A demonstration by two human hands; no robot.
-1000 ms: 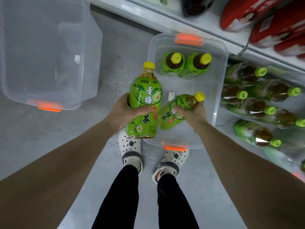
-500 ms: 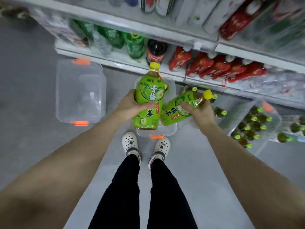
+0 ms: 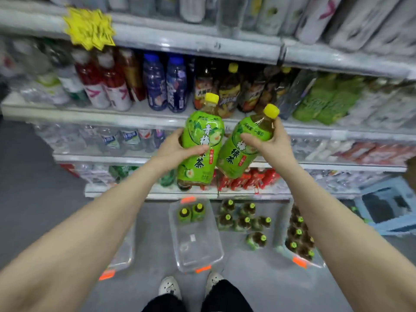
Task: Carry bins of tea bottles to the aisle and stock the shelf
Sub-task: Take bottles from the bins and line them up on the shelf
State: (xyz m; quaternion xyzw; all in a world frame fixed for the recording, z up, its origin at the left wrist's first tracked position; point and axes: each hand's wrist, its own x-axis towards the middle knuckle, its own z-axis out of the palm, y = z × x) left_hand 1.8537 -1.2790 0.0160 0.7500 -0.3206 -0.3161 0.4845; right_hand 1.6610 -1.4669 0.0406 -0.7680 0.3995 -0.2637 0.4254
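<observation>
Clear bin [image 3: 203, 255] on the floor straight ahead of my shoes [image 3: 169, 287]: two green tea bottles [image 3: 191, 213] upright at its far end, the rest of its base bare, orange latches at both ends. To its right, a second clear bin [image 3: 300, 263] packed with the same green-capped bottles. Between the two bins stands a cluster of bottles [image 3: 244, 219]; whether a bin holds them, cannot tell. A third clear bin [image 3: 122, 255] sits left, mostly hidden behind my forearm, contents unclear. My left hand [image 3: 173, 149] grips one green plum tea bottle [image 3: 202, 134] round its middle, upright, yellow cap up. My right hand [image 3: 269, 143] grips a second bottle [image 3: 234, 154] near its shoulder, tilted right. Both are raised before the middle shelf [image 3: 135, 117], bodies close together, seemingly touching. Grey floor [image 3: 45, 199]. Shelving runs the full width, stocked with drinks, blurred. Yellow starburst tag [image 3: 89, 28] on the upper rail. Blue stool [image 3: 387, 203] at far right.
</observation>
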